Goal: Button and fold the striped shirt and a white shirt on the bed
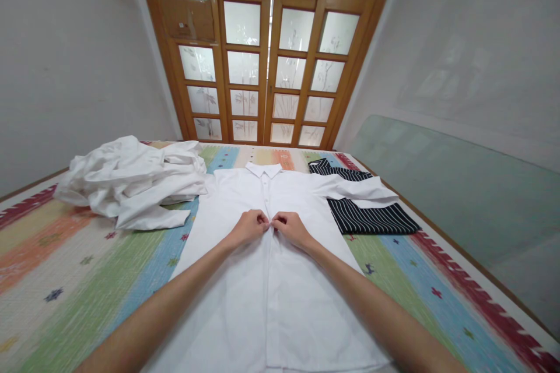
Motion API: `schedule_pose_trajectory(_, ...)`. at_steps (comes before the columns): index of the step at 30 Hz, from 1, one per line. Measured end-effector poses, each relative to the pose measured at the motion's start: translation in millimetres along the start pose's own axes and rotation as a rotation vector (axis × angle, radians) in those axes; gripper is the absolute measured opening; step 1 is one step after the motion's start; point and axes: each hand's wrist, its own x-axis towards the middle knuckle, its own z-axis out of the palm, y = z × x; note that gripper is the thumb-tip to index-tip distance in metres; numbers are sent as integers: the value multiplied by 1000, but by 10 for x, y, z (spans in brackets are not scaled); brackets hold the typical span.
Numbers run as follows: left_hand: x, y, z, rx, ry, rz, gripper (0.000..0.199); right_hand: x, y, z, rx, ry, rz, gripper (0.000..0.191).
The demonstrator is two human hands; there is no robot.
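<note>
A white button-up shirt point(236, 297) lies spread out front side up, its collar point(263, 170) pointing away from me. Both hands meet at the front opening, around mid-chest. My left hand point(251, 224) pinches the left edge of the placket with its fingers closed. Right beside it, my right hand point(289, 227) is closed in a pinch on the other edge. The fingertips nearly touch; any button between them is hidden. Above the hands, small buttons run up the placket to the collar. The shirt's right sleeve point(363, 187) stretches out over a striped garment.
A heap of crumpled white clothing point(131, 180) rests at the left, against the shirt's left sleeve. The folded black garment with white stripes point(371, 218) lies at the right. Everything sits on a colourful striped cloth point(144, 274). A pale green glass panel point(459, 186) leans along the right wall.
</note>
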Motion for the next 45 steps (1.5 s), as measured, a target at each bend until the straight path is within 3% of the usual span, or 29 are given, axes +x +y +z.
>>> schedule_pose_trajectory(9, -38, 25, -1, -404, -70, -185, 5, -9, 7, -19, 25, -19, -11, 14)
schedule_pose_trajectory(13, -46, 34, -5, -529, -80, -234, 12, -8, -3, -38, 51, -47, -13, 23)
schedule_pose_trajectory(17, -31, 34, 0, -604, -50, -262, 14, -16, 12, -36, 50, -40, -17, 13)
schedule_pose_trajectory(26, -9, 13, 5, -523, -26, -257, 28, -41, 23, -12, 51, -20, -35, 15)
schedule_pose_trajectory(37, -2, 34, 7, -521, -46, -282, 11, -29, 23, -43, 56, -53, -39, 11)
schedule_pose_trajectory(45, 15, -37, 15, -267, 7, -176, 8, -22, 8, -68, 84, -89, -18, 13)
